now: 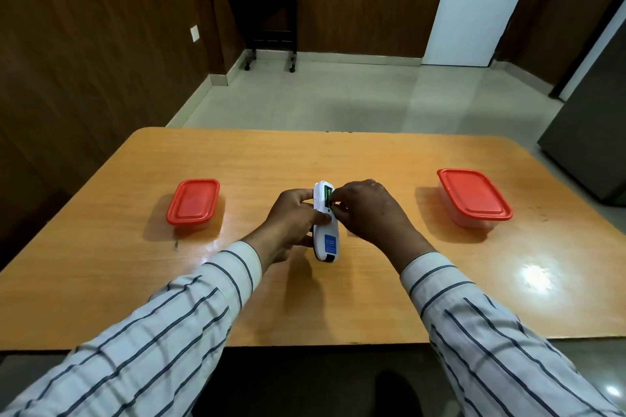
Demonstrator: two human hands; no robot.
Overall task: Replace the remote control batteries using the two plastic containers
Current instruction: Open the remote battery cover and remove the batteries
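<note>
The left hand grips the white plastic remote control, back up, above the orange wooden worktop midway between two red-lidded plastic containers, both shut. Right hand fingertips pinch at the open battery bay. I'd keep the remote steady and pry one end first.

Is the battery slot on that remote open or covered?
Open: the remote shows green inside its uncovered slot, where the right hand is pinching.
</note>
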